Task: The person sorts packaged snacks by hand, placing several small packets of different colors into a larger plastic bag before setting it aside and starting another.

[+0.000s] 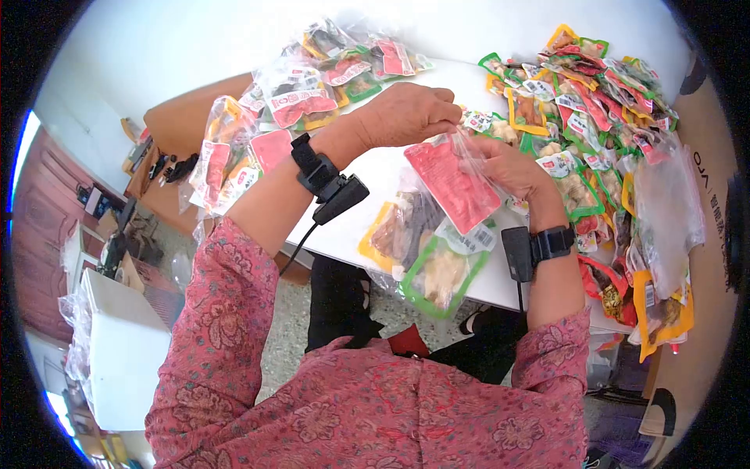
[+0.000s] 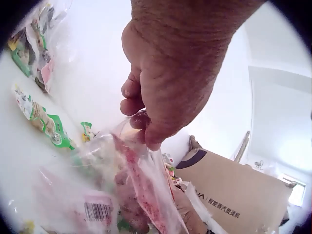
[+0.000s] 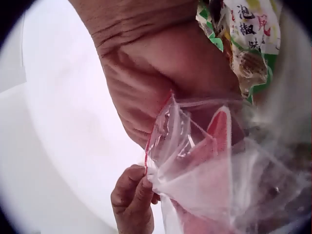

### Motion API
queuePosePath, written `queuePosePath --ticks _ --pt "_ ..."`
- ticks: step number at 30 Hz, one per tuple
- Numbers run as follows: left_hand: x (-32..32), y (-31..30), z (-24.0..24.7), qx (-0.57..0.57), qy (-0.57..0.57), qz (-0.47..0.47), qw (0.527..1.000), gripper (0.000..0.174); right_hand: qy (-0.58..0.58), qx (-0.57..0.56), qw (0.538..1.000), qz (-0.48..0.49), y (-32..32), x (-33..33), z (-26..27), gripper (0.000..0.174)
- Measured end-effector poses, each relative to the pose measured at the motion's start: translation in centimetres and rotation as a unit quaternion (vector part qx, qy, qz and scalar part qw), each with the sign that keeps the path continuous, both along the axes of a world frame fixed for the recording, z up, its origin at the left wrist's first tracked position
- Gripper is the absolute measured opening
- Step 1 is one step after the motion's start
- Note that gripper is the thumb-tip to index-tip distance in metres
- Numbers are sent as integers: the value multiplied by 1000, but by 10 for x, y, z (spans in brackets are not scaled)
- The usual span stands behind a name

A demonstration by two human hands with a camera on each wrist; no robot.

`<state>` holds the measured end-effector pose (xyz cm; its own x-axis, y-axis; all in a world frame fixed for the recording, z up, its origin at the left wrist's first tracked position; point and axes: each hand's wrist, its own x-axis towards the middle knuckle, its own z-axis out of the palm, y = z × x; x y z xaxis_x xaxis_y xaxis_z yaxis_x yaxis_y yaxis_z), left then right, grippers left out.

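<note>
A person's left hand (image 1: pixel 410 115) pinches the rim of a clear zip bag (image 1: pixel 455 205) between thumb and fingers above the white worktop (image 1: pixel 361 162). The right hand (image 1: pixel 512 168) reaches in at its mouth, fingers behind plastic, their grip unclear. Pink, yellow-edged and green-edged packets fill the bag; loose food packets (image 1: pixel 582 109) lie heaped at right.

Hand (image 2: pixel 178 73) pinching a clear bag (image 2: pixel 146 180), brown carton (image 2: pixel 239 192) beyond
</note>
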<state>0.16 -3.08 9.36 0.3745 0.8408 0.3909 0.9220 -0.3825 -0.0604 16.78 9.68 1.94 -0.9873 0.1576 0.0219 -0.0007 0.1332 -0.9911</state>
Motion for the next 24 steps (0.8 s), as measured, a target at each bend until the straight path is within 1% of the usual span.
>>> queuePosePath --ticks 1,3,4,6,7,9,10,12,13,14,15,16,17,18,19,20,21,22,23,24 --pt "2 -1 2 -2 6 1 1000 14 6 -2 1000 1 -1 -1 0 30" --pt "2 -1 8 0 -12 3 1000 14 14 85 995 -59 -3 -3 2 28" --pt "1 -2 9 -1 -7 4 1000 14 19 83 995 -58 -5 -2 5 28" --pt "-2 -3 10 -14 -21 4 1000 16 19 13 1000 -19 -10 2 12 29" --pt "-3 -3 10 -16 -18 5 1000 16 23 10 1000 -17 -13 4 16 29" --pt "-4 -3 9 -4 -42 19 999 17 -92 91 988 83 -20 8 23 33" --pt "-5 -3 10 -8 -40 20 999 17 -89 88 989 84 -19 7 22 33" --pt "-6 -4 13 -17 -57 45 997 18 -20 98 995 8 -12 3 21 39" --pt "-6 -6 15 -23 -62 59 996 18 -20 99 995 11 -8 4 19 39" --pt "-7 -8 14 -20 -62 62 996 18 50 39 997 -43 -1 5 17 44" --pt "-9 -8 12 -9 -72 64 995 18 120 -21 988 -95 -1 5 20 50" --pt "-12 -8 10 2 -81 67 994 19 122 -18 988 -90 -3 3 20 50" --pt "-14 -9 7 7 -79 71 994 19 118 22 990 -68 -7 5 17 55" --pt "-11 -13 6 7 -107 100 989 18 114 61 990 -47 -12 6 16 60" --pt "-10 -15 3 9 -133 129 983 18 92 204 972 -65 -13 -1 8 69" --pt "-14 -12 -4 50 -150 98 983 16 98 211 971 -61 -16 -7 -2 69" --pt "-14 -14 -8 61 -157 67 983 15 131 332 927 -118 -20 -13 -10 62" --pt "-10 -18 -7 74 -162 36 983 14 164 446 863 -174 -26 -17 -7 55" --pt "-5 -23 -8 75 -162 38 983 13 175 452 858 -169 -26 -17 -1 55" --pt "0 -29 -9 74 -164 39 983 13 84 405 903 -119 -28 -12 11 45"
